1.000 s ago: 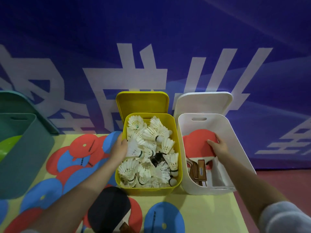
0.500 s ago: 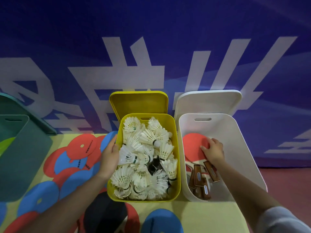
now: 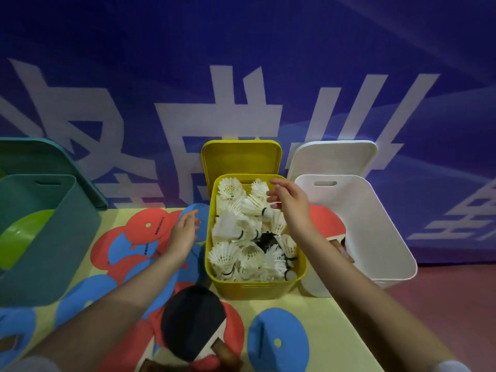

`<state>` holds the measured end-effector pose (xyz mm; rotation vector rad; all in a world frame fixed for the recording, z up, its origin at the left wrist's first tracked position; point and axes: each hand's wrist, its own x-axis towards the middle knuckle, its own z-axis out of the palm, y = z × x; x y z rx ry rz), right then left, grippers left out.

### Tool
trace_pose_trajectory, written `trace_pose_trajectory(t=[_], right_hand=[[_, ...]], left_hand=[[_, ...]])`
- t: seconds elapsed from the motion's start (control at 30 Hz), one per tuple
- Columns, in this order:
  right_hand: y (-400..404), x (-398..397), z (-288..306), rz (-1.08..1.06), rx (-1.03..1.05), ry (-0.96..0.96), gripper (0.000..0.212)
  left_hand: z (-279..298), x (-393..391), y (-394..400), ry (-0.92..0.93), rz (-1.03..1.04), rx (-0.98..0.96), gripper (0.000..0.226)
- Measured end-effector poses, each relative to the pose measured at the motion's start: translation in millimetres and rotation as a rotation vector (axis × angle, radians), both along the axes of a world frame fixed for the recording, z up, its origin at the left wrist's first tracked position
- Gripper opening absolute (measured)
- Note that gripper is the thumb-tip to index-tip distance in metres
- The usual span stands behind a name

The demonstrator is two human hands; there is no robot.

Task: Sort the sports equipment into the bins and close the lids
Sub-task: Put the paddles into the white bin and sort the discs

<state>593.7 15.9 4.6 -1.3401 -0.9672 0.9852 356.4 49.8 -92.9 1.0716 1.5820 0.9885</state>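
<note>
Lid-closing step, I'd say: your empty right hand (image 3: 288,202), fingers loose, reaches over the shuttlecock-filled yellow plastic bin (image 3: 255,287) toward its upright lid (image 3: 241,158); left hand (image 3: 185,232) relaxed beside the bin.

The yellow bin (image 3: 255,285) is sitting open, but shuttlecocks (image 3: 241,232) are filling it to the top. Just left of it, your left hand (image 3: 185,232) is finding room over the table (image 3: 316,312). Right of it, the white bin (image 3: 375,224) is crowding close. Behind it, its lid (image 3: 241,157) is blocking you.

Bare forearms — pale grey sleeve (image 3: 453,366) cuffs at the bottom corners, pushed up.
</note>
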Motion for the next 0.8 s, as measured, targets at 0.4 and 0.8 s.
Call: trace_pose_trajectory(t=[0.4,0.8], right_hand=[[-55.7,-202.4,-65.5,0.424,-0.24,-0.087,0.023],[-135.7,-196.6,-208.2,0.23,-0.839,-0.996,0.077]], left_hand=[[-95.6,-208.0,-117.0,0.517,-0.039,-0.186,0.034],[-137.1,-266.1,-167.8,0.767,-0.221,-0.258,0.049]])
